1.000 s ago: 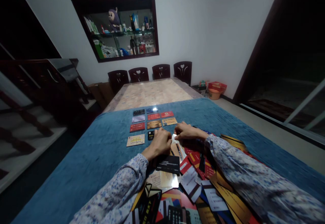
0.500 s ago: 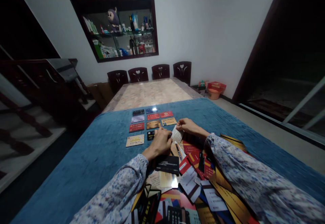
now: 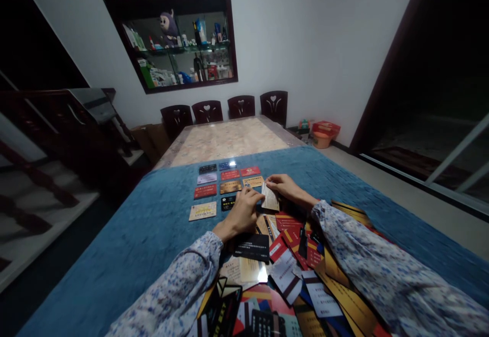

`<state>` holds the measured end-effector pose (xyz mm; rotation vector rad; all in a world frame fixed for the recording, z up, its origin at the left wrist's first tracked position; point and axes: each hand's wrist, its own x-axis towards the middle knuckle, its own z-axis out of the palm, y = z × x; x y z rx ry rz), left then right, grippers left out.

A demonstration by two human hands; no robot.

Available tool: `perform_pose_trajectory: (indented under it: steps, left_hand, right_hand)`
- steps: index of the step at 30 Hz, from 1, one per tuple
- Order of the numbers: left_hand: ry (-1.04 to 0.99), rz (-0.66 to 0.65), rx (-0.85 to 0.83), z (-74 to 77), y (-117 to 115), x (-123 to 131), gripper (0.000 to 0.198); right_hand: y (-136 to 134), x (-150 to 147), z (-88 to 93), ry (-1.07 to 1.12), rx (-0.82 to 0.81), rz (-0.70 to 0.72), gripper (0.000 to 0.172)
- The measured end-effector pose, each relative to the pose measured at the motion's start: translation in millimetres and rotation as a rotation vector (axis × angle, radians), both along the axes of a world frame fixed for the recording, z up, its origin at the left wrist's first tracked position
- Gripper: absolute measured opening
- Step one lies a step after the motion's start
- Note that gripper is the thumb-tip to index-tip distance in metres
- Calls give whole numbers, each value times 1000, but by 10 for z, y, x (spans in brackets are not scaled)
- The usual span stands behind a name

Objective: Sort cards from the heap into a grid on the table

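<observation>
Pinching one pale card [image 3: 270, 198] in right hand [image 3: 284, 186], by ten laid cards [image 3: 231, 186] near blue cloth [image 3: 153, 235] far edge; left hand [image 3: 241, 213] curled alongside, hold unclear.

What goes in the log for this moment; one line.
right hand: holds pale card | left hand: beside it | card rows: ahead on blue cloth

We can read next to nothing here. Small black card [image 3: 227, 204] in the laid-out rows, right by the left hand [image 3: 240, 214], seems to say "VIP" in gold, but it's blurred, so not sure. Big black card [image 3: 252, 247] has white print lines and the pale card [image 3: 270, 198] in the right hand [image 3: 286, 186] has dark ones, all too small to read. Shelf [image 3: 191, 50] labels: illegible.
</observation>
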<state>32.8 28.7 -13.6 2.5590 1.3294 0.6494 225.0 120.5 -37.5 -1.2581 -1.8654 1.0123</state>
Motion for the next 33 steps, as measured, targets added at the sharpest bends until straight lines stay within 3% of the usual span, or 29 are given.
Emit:
perform_pose_trajectory:
  steps: [5,9,16,26,30,33]
  left_hand:
    - [76,-7,98,1,-2,-22,44]
    - [114,-27,273,-51,17,-50,38]
    - [216,-81,563,-144,33,-77,12]
    - [406,-264,705,-126,50,-129,20]
    - [435,-257,703,-122,38,-140,19]
    - [465,-247,673,-107,23,-134,20]
  right_hand:
    - [-80,-35,82,30,-19,124,43]
    - [-114,-82,121,29,-32,279,47]
    - [-137,-144,113,17,-1,484,41]
    - [-191,-176,109,-179,200,518,36]
    - [-315,-44,227,-392,370,413,30]
    - [-478,106,365,-559,369,372,35]
